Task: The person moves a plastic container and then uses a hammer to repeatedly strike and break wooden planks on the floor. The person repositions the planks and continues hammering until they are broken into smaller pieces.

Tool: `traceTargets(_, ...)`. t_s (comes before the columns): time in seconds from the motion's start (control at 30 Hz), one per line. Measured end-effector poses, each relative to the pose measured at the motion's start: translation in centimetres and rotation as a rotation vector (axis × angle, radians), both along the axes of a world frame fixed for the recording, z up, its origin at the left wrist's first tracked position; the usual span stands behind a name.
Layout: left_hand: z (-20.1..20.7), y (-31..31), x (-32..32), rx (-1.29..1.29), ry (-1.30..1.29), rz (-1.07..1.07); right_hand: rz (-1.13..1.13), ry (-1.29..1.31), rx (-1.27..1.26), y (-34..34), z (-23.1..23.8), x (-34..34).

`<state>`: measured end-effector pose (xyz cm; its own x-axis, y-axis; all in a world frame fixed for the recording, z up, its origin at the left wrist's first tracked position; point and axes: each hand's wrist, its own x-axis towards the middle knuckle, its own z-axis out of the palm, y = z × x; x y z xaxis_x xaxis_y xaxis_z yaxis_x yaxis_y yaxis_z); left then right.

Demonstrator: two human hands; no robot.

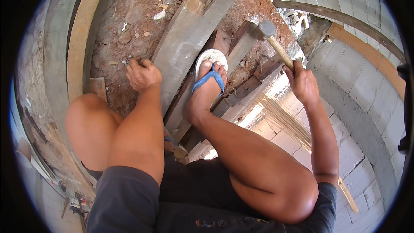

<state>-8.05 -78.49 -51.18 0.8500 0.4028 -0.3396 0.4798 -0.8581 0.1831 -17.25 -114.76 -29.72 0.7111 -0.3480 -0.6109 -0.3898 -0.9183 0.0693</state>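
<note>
My right hand [303, 83] is wrapped round the wooden handle of a hammer [281, 51], raised at the right. The hammer's round grey head [267, 29] points away from me, above the reddish soil. My left hand [144, 75] is closed low over the ground, next to the left edge of a grey wooden plank [183, 45]. Its fingers are curled under, so what they hold, if anything, is hidden. One foot in a white flip-flop [209, 55] with blue straps rests on the timbers just right of that plank.
A long timber beam [88, 30] runs along the left. Several boards and beams lie under my foot. Rubble [293, 17] and a curved plank [340, 14] lie at the far right, before a grey block wall [371, 82]. Thin rods [286, 121] lie beneath my right forearm.
</note>
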Motion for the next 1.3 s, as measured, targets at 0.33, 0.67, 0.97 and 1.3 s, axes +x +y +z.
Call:
traceTargets(0.33,0.1,0.0,-0.1,0.008,0.009,0.013,-0.111,0.329,-0.120,-3.8,1.0,-4.8)
traceTargets(0.67,0.2,-0.1,0.0,-0.007,0.015,0.005,-0.045,0.315,-0.079,-3.1,-2.3,-2.5)
traceTargets(0.97,0.0,0.0,0.0,0.013,0.005,-0.003,-0.035,0.124,-0.037,-2.4,-0.4,1.2)
traceTargets(1.3,0.1,-0.1,-0.1,0.013,-0.017,-0.004,0.095,0.376,-0.068,-3.8,-2.2,-0.8)
